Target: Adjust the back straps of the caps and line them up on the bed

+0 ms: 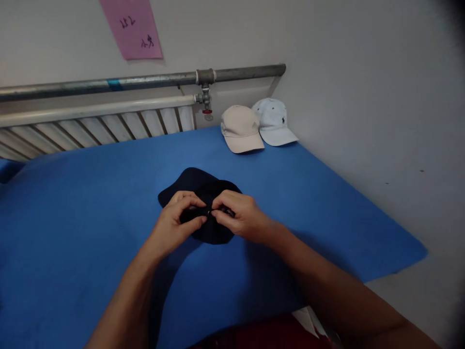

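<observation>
A dark navy cap [198, 186] lies on the blue cloth [90, 203] in the middle of the view. Both my hands rest on its near side. My left hand [178, 220] pinches the cap's back strap from the left, fingers curled closed. My right hand [240, 215] pinches the same strap from the right, and a small metal buckle glints between the two sets of fingertips. The near part of the cap is hidden under my fingers.
A beige cap [240, 128] and a pale blue cap [273, 121] sit side by side at the far right of the cloth, against the wall. A white radiator [98, 126] and a grey pipe [145, 80] run along the back. A pink paper [133, 26] hangs above.
</observation>
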Demonstrator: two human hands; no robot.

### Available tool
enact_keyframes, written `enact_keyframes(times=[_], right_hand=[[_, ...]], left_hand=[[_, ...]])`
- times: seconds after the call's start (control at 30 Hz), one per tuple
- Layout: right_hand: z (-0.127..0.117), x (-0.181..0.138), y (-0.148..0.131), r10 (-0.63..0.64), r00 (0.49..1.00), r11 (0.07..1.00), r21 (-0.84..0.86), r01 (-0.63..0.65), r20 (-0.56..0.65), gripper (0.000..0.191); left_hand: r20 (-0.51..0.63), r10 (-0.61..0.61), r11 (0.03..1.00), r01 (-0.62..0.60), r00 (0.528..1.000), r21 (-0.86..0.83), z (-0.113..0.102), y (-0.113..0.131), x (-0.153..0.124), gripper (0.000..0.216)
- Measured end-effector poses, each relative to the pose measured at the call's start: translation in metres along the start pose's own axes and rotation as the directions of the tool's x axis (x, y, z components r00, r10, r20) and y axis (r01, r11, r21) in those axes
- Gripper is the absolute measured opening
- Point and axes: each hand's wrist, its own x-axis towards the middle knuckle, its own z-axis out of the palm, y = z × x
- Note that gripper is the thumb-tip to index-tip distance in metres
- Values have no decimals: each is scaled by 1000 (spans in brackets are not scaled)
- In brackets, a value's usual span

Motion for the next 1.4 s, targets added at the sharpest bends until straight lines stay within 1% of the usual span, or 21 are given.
enact_keyframes(times=[0.07,0.17,0.23,0.3,0.4,0.47,0.53,0.63,0.7,0.8,0.87,0.97,1.07,1.13,1.2,1.3,1.4], right_hand=[[-3,0,-1,7,1000,1000,-7,-7,2,6],[-9,2,-4,38,998,999,-4,-38,49,8],[-13,3,-5,78,990,997,-7,-78,120,16],[-16,4,-5,109,976,994,-20,-107,187,18],[-19,4,-5,101,972,995,-31,-97,212,13],[-20,3,-6,83,974,996,-40,-76,211,13],[-22,3,-7,83,970,996,-35,-77,230,11],[-23,4,-8,117,958,990,42,-132,263,9],[-24,5,-7,139,954,981,92,-169,266,8],[-26,5,-5,148,946,977,106,-185,289,9],[-28,5,-4,138,931,975,119,-188,338,9],[-32,5,-4,132,895,953,193,-232,425,9],[-34,5,-6,130,872,937,228,-263,473,13],[-35,5,-7,123,872,944,215,-250,473,13],[-35,5,-8,111,883,952,207,-227,456,11],[-33,5,-10,61,895,961,215,-172,441,12],[-31,5,-10,44,906,974,184,-132,420,16]], left_hand=[[-29,35,996,-32,999,85,0,1,0,18],[5,34,996,-34,999,87,-1,2,0,14],[23,0,997,-2,1000,79,-2,1,0,13],[52,-63,996,59,997,71,-2,1,-1,15],[146,-137,990,133,980,37,-3,2,-2,25],[235,-132,991,124,963,49,-5,3,-3,25],[324,-117,992,97,939,80,-8,4,-4,21],[391,-129,991,109,911,74,-11,7,-4,20],[402,-137,990,132,905,41,-12,9,-4,18],[403,-137,989,146,905,8,-12,11,-3,17],[418,-126,989,149,899,-23,-12,10,-4,18],[458,-114,982,169,882,-79,-14,10,-4,17],[477,-128,981,182,869,-68,-15,12,-5,17],[469,-128,985,168,874,-45,-15,12,-5,18],[463,-112,987,151,879,-47,-15,12,-4,20],[482,-103,987,149,870,-58,-14,11,-4,20],[478,-121,989,148,870,-20,-14,13,-5,20]])
